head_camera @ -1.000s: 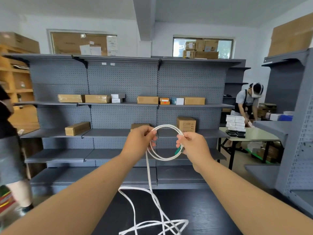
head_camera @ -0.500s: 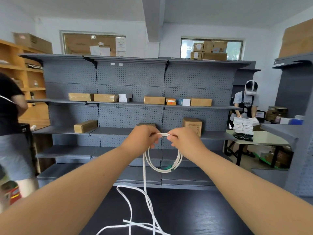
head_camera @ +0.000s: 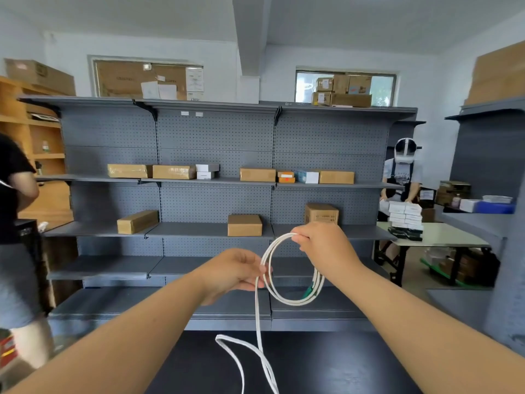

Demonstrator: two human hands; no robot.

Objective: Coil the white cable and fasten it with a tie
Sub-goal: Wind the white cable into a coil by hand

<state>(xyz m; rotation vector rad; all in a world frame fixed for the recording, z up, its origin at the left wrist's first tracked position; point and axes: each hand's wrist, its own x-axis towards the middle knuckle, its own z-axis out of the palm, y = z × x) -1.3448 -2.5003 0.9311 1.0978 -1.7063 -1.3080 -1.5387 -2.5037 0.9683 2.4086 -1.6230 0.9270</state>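
Head camera, facing a grey pegboard shelving unit across a dark table.

Task item: the white cable is partly wound into a loop of several turns, held in the air between the two hands, above the table's far edge and in front of the lower shelves. The loop touches neither the table nor any shelf lip. A green connector sits on the loop's lower right side.

Right hand: fingers curled round the gathered strands at the top of the loop, gripping them. Left hand: lower and to the left, pinching the strands at the loop's left side.

From the left hand's pinch the loose tail drops straight down, meets the table near its far edge, bends into a slack loop to the left and runs out past the bottom edge of the frame.

Surroundings: a cardboard box and a taller carton stand on the shelf behind the hands, well apart from the cable. A person in a black top stands at the left edge of the frame, close beside the shelving's end. To the right, past the shelving's end, a second person wearing a headset stands behind a light table stacked with small boxes; open floor shows beside that table.
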